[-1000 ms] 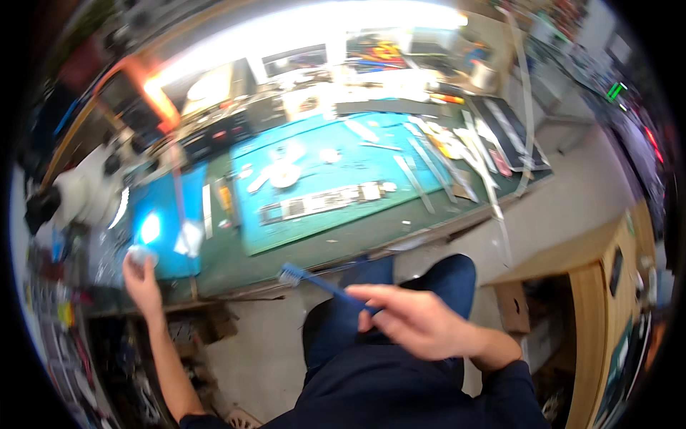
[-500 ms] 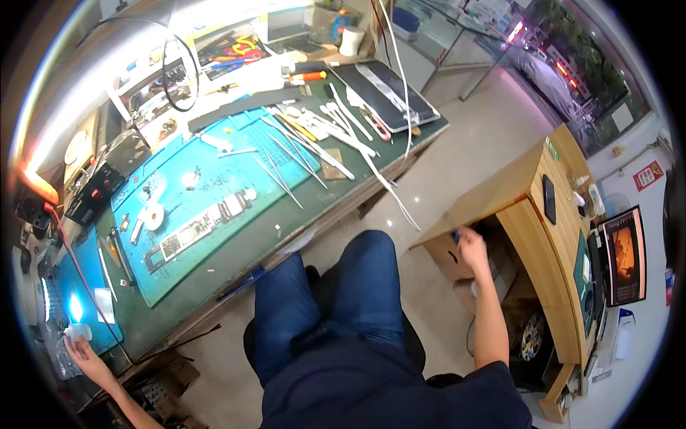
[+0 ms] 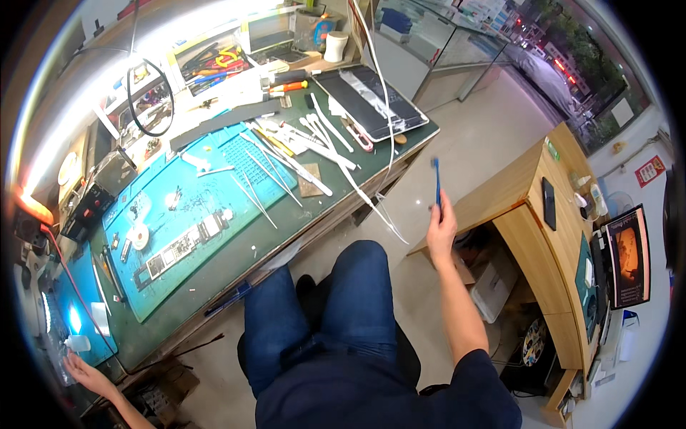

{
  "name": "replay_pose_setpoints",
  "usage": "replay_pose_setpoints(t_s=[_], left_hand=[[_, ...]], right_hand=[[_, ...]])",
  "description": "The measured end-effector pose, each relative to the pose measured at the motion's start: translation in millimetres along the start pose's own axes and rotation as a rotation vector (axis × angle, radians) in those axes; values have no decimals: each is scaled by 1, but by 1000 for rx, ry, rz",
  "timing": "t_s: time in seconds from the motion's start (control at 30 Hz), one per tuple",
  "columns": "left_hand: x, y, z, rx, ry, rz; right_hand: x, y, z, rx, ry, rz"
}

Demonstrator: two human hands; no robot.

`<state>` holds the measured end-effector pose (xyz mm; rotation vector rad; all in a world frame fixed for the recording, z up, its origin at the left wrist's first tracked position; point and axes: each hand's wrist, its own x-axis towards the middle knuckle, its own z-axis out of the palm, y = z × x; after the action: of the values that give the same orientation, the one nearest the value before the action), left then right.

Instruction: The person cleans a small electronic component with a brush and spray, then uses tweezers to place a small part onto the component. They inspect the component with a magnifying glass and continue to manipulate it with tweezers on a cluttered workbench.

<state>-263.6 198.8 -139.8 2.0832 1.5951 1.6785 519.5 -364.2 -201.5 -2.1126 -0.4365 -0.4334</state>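
My right hand (image 3: 442, 230) is closed around the handle of a blue toothbrush (image 3: 437, 179), held upright over the floor between the bench and the wooden desk, bristle end up. At the far left, my left hand (image 3: 87, 375) reaches over the bench edge with its fingers stretched out. They lie just below a small white bottle (image 3: 78, 344), beside crumpled clear plastic; whether the fingertips touch either is hard to see. On the blue repair mat (image 3: 171, 268) lies a long circuit board (image 3: 182, 247), with small loose parts and a white roll (image 3: 138, 236) around it.
Tweezers (image 3: 254, 199), white brushes and a tablet (image 3: 371, 100) cover the far right of the bench. A white cable (image 3: 386, 222) hangs over its edge. A glowing lamp (image 3: 75, 318) stands left. The wooden desk (image 3: 493, 186) on the right bears a phone (image 3: 548, 203) and a monitor (image 3: 629, 257).
My right hand has come up and left, away from the desk's underside, bringing the toothbrush into plain sight. My left hand has dropped slightly below the white bottle. The view has shifted a little.
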Motion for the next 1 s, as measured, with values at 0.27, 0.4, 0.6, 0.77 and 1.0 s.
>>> replay_pose_setpoints(t_s=[0.27, 0.4, 0.6, 0.77, 1.0], left_hand=[[-28, 80, -28, 470, 102, 149], [-21, 96, -27, -30, 426, -193], [3, 34, -110, -1, 630, -303], [55, -75, -185, 591, 578, -188], [180, -213, -258, 1306, 352, -123]], right_hand=[[-17, 16, 17, -389, -94, -54], [34, 64, 33, 148, 0, -214], [-6, 195, -10, -359, -354, 1], [-66, 263, -50, -344, -729, 476], [-47, 110, -102, 30, -294, 599]])
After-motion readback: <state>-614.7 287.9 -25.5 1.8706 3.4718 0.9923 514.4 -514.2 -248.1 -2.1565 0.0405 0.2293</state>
